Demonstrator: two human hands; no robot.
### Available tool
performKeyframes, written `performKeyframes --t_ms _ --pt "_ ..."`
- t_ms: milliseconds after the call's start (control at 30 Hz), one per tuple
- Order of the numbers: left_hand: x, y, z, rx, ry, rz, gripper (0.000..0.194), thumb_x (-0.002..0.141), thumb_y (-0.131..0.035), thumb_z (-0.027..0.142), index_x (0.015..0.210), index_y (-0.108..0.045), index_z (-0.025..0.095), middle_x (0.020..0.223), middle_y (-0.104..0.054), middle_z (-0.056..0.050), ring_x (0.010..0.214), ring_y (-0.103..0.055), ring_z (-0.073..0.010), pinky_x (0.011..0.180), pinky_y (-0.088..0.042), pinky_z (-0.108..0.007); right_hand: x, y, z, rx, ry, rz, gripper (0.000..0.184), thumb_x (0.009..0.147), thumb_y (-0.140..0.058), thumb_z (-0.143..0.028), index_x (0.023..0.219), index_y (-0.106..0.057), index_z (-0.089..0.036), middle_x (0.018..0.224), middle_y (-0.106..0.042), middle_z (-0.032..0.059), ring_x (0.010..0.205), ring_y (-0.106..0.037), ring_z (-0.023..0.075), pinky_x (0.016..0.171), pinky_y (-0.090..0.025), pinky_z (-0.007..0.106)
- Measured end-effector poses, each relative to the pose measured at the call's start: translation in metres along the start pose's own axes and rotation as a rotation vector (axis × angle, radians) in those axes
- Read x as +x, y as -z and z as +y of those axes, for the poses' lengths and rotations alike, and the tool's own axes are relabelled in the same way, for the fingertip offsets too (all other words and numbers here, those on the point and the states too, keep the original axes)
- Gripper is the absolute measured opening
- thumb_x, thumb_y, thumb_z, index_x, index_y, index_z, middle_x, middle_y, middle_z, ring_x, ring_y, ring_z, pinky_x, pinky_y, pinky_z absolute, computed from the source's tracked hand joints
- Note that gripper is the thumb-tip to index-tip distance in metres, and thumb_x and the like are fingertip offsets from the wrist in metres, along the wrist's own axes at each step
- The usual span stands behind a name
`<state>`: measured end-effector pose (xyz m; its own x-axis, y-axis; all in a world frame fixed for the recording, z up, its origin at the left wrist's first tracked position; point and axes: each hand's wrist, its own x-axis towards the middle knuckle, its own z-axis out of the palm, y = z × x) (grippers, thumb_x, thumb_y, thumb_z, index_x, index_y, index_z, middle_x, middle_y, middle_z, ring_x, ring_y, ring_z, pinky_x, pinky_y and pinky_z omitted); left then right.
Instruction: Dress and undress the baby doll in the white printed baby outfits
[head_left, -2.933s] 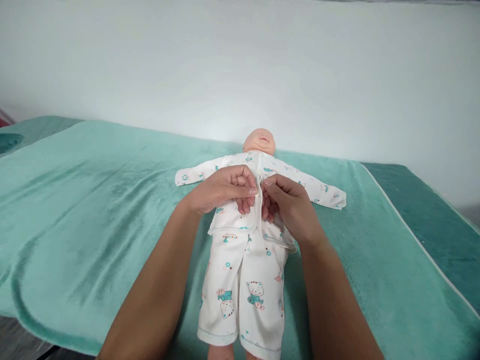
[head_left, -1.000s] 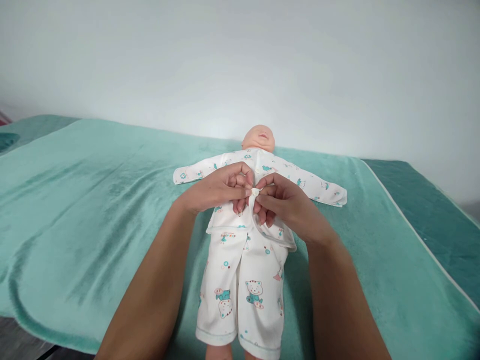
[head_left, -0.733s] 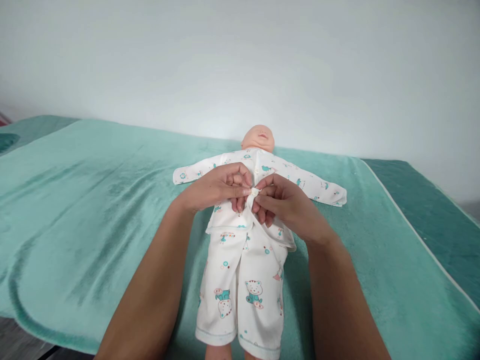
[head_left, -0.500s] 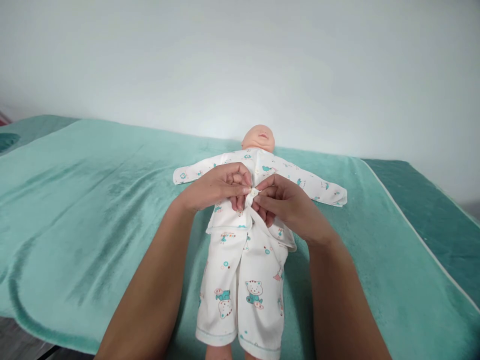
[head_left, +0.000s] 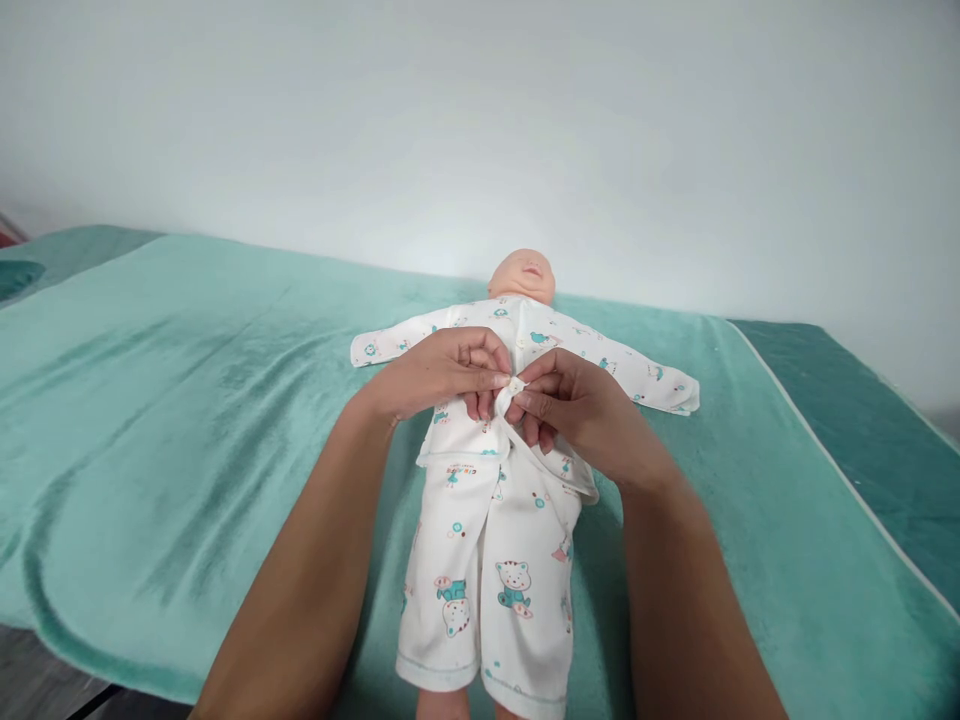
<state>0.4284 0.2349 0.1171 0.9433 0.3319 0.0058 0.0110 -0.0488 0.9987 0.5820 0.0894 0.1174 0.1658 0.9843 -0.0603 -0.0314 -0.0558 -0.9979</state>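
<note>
A baby doll [head_left: 523, 275] lies on its back on a teal blanket [head_left: 187, 400], arms spread. It wears a white printed shirt [head_left: 585, 350] and matching trousers [head_left: 487, 580]. My left hand [head_left: 442, 372] and my right hand [head_left: 577, 405] meet over the doll's chest. Both pinch the shirt's front edges together at a small fastener [head_left: 514, 385] between the fingertips. The fingers of both hands are closed on the fabric. The doll's feet are cut off at the bottom edge.
The teal blanket covers a darker green surface [head_left: 862, 420] that shows at the right and far left. A plain pale wall [head_left: 480, 130] runs behind the doll's head. The blanket's rounded front edge [head_left: 67, 645] hangs at the lower left.
Over three seconds both hands stayed at the doll's chest, drawing the shirt's front edges together into a tighter pinch. The view shifted slightly to the right in the last half second.
</note>
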Motion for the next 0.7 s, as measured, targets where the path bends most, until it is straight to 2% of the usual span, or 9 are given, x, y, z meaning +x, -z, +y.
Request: performKeyframes --t_ms 300,467,600,700 --pt "0.0003 -0.0008 0.0003 0.019 -0.008 0.022 0.018 0.088 -0.074 0.03 0.09 -0.064 0.016 0.065 -0.067 0.001 0.055 -0.066 -0.0106 0.053 -0.053 -0.02 0.0005 -0.0017 -0.0015 -0.031 -0.021 0.067 0.02 0.083 -0.071 -0.022 0.089 -0.053 -0.021 0.072 -0.074 0.0007 0.053 -0.065 0.012 0.043 -0.044 0.021" --pt "-0.0009 -0.0026 0.0021 0.033 0.006 -0.064 0.022 0.087 -0.076 0.034 0.086 -0.065 0.015 0.071 -0.071 -0.002 0.058 -0.066 -0.0107 0.053 -0.052 -0.02 0.0043 -0.0011 0.0008 -0.103 -0.02 0.12 0.016 0.084 -0.073 -0.024 0.084 -0.058 -0.02 0.056 -0.068 -0.0006 0.048 -0.065 0.0132 0.04 -0.044 0.02" --pt "-0.0021 -0.0024 0.0025 0.004 0.008 -0.068 0.019 0.089 -0.073 0.032 0.093 -0.064 0.015 0.075 -0.072 -0.003 0.059 -0.066 -0.0107 0.055 -0.053 -0.022 0.0052 0.0013 0.0021 -0.089 -0.004 0.1 0.015 0.083 -0.075 -0.025 0.085 -0.061 -0.019 0.059 -0.069 -0.0009 0.047 -0.064 0.0127 0.041 -0.045 0.02" --pt "-0.0033 -0.0017 0.0031 -0.001 0.027 -0.043 0.021 0.086 -0.076 0.028 0.097 -0.062 0.017 0.076 -0.071 -0.001 0.06 -0.066 -0.0106 0.057 -0.055 -0.022 0.0045 0.0026 0.0027 -0.078 0.001 0.092 0.015 0.083 -0.075 -0.025 0.087 -0.062 -0.019 0.063 -0.071 0.0 0.048 -0.064 0.0121 0.042 -0.047 0.02"
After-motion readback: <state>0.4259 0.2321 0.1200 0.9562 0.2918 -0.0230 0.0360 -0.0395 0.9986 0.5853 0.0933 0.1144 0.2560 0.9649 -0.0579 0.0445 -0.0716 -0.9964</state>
